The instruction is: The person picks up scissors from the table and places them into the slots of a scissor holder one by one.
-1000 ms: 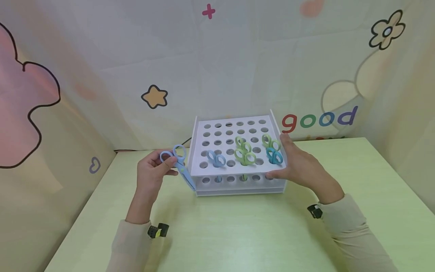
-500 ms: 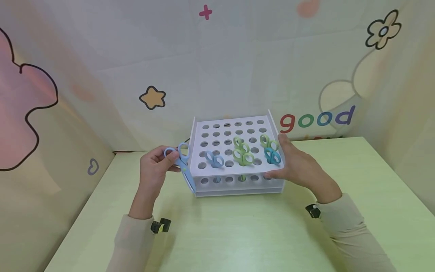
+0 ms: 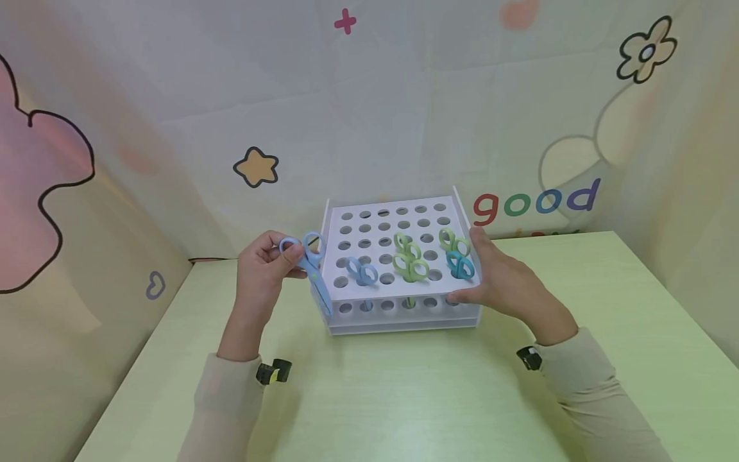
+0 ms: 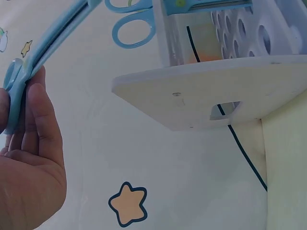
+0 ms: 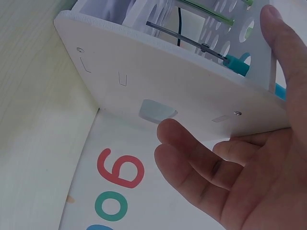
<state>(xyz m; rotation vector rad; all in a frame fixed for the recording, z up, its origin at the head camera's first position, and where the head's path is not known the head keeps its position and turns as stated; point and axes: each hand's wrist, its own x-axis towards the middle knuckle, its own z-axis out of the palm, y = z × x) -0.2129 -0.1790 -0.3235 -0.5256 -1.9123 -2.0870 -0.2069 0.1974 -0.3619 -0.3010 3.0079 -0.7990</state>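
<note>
My left hand (image 3: 260,273) pinches light-blue scissors (image 3: 319,287) near their handle loops, blades slanting down beside the left side of a white perforated rack (image 3: 375,292). In the left wrist view, these scissors (image 4: 53,40) point up toward the rack. My right hand (image 3: 516,285) grips the rack's right side, its thumb at the front edge and its other fingers along the outer panel (image 5: 110,62). Another light-blue pair of scissors (image 3: 362,273), three green pairs, two of them close together (image 3: 411,268), and a teal pair (image 3: 460,264) stand in the rack's holes.
The rack stands on a pale green table (image 3: 375,391), near a cloth backdrop (image 3: 381,128) printed with shapes and letters. A thin dark cable (image 4: 247,155) runs behind the rack.
My left hand has moved right and slightly up, bringing the scissors closer to the rack's left side. The right hand keeps its place on the rack. The head view has shifted slightly.
</note>
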